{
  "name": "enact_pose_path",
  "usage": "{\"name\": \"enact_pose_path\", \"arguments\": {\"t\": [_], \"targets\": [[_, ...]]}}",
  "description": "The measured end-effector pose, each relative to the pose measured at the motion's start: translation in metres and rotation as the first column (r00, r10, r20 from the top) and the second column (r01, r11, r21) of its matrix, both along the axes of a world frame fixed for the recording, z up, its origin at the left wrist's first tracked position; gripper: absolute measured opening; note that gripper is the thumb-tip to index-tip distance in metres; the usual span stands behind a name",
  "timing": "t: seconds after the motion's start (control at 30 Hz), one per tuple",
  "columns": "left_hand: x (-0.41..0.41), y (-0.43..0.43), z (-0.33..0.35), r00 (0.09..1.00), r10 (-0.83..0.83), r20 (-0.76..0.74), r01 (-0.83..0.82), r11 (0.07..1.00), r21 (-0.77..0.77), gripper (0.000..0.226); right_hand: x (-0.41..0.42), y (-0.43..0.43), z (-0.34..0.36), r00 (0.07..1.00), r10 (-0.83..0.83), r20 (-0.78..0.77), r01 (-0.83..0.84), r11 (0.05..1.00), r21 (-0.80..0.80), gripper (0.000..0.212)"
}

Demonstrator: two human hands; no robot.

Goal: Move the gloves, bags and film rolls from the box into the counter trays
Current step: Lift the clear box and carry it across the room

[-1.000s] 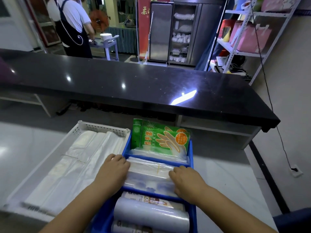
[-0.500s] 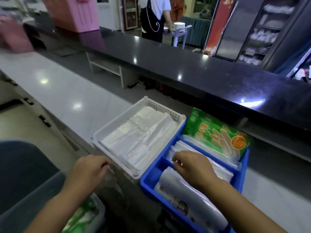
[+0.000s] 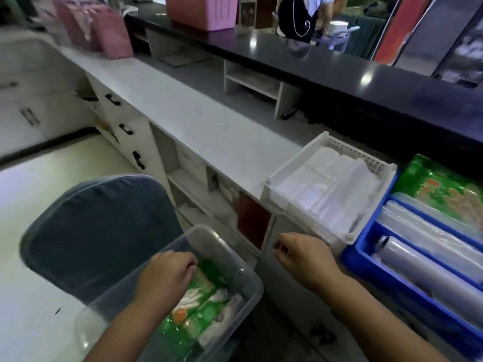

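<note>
A clear plastic box [image 3: 235, 259] sits on a blue chair at the lower left and holds green glove packs [image 3: 203, 307]. My left hand [image 3: 167, 275] reaches into the box, fingers curled over the top glove pack. My right hand [image 3: 303, 253] hovers loosely curled in the air in front of the counter, holding nothing. On the white counter stands a white tray [image 3: 277, 192] with folded clear bags [image 3: 332, 189]. Beside it a blue tray [image 3: 366, 259] holds a green glove pack [image 3: 441, 189], flat bags and film rolls [image 3: 428, 273].
The blue chair [image 3: 99, 231] backs the box. Cabinet drawers [image 3: 122, 129] and open shelves run under the counter. A black upper counter [image 3: 339, 71] carries a pink bin [image 3: 201, 11]. Pink bags [image 3: 104, 32] stand far left. A person in an apron [image 3: 300, 17] stands behind.
My view swung left and down to the box. My left hand went from the counter edge into the box onto the glove packs. My right hand left the blue tray and hangs in the air.
</note>
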State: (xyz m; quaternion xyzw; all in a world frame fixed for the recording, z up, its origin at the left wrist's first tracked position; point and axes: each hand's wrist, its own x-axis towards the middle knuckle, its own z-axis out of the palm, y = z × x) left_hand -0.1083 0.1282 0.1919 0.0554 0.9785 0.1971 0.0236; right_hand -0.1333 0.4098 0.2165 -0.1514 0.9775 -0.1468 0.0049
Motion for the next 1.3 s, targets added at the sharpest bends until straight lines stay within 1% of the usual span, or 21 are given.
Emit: {"name": "enact_pose_path", "arguments": {"t": [0.13, 0.27, 0.37, 0.47, 0.57, 0.67, 0.8, 0.97, 1.07, 1.17, 1.23, 1.27, 1.3], "targets": [[0.019, -0.053, -0.004, 0.999, -0.038, -0.010, 0.038, 0.999, -0.015, 0.012, 0.024, -0.066, -0.023, 0.994, -0.001, 0.109, 0.001, 1.000, -0.006, 0.014], [0.038, -0.084, -0.004, 0.999, -0.029, -0.022, 0.029, 0.999, -0.018, 0.011, 0.050, -0.090, -0.033, 0.986, -0.023, 0.163, 0.022, 1.000, 0.008, 0.015], [0.051, -0.096, -0.007, 0.999, -0.011, -0.032, 0.010, 1.000, -0.029, 0.010, 0.063, -0.093, -0.037, 0.977, -0.050, 0.207, 0.044, 0.998, 0.035, 0.015], [0.066, -0.097, -0.011, 1.000, 0.005, -0.022, -0.006, 0.999, -0.052, 0.010, 0.077, -0.087, -0.044, 0.976, -0.044, 0.215, 0.034, 0.998, 0.046, 0.015], [0.081, -0.093, -0.014, 1.000, 0.020, 0.013, -0.019, 0.993, -0.120, 0.008, 0.090, -0.080, -0.053, 0.970, -0.022, 0.242, 0.010, 0.999, 0.051, 0.016], [0.091, -0.089, -0.017, 1.000, 0.021, -0.001, -0.021, 0.984, -0.179, 0.008, 0.101, -0.078, -0.062, 0.963, -0.002, 0.270, -0.013, 0.999, 0.053, 0.018], [0.098, -0.093, -0.027, 0.998, 0.040, 0.052, -0.029, 0.979, -0.200, 0.021, 0.121, -0.084, -0.072, 0.943, -0.035, 0.330, 0.009, 0.997, 0.080, 0.020], [0.086, -0.115, -0.041, 0.994, 0.067, 0.092, -0.046, 0.976, -0.212, 0.026, 0.126, -0.091, -0.081, 0.923, -0.103, 0.372, 0.070, 0.992, 0.102, 0.019], [0.061, -0.134, -0.057, 0.989, 0.069, 0.127, -0.041, 0.976, -0.213, 0.026, 0.124, -0.099, -0.091, 0.886, -0.192, 0.422, 0.151, 0.980, 0.130, 0.018], [0.023, -0.159, -0.080, 0.986, 0.003, 0.164, 0.032, 0.977, -0.212, 0.025, 0.119, -0.120, -0.107, 0.839, -0.299, 0.456, 0.251, 0.954, 0.163, 0.016], [-0.006, -0.174, -0.096, 0.978, -0.059, 0.201, 0.101, 0.974, -0.203, 0.026, 0.116, -0.141, -0.121, 0.780, -0.386, 0.493, 0.348, 0.922, 0.171, 0.028], [-0.021, -0.181, -0.105, 0.970, -0.094, 0.225, 0.139, 0.971, -0.194, 0.026, 0.116, -0.152, -0.129, 0.737, -0.432, 0.520, 0.402, 0.898, 0.178, 0.031], [-0.036, -0.187, -0.114, 0.960, -0.130, 0.249, 0.180, 0.966, -0.187, 0.026, 0.115, -0.165, -0.138, 0.690, -0.472, 0.549, 0.454, 0.873, 0.181, 0.029]]}}
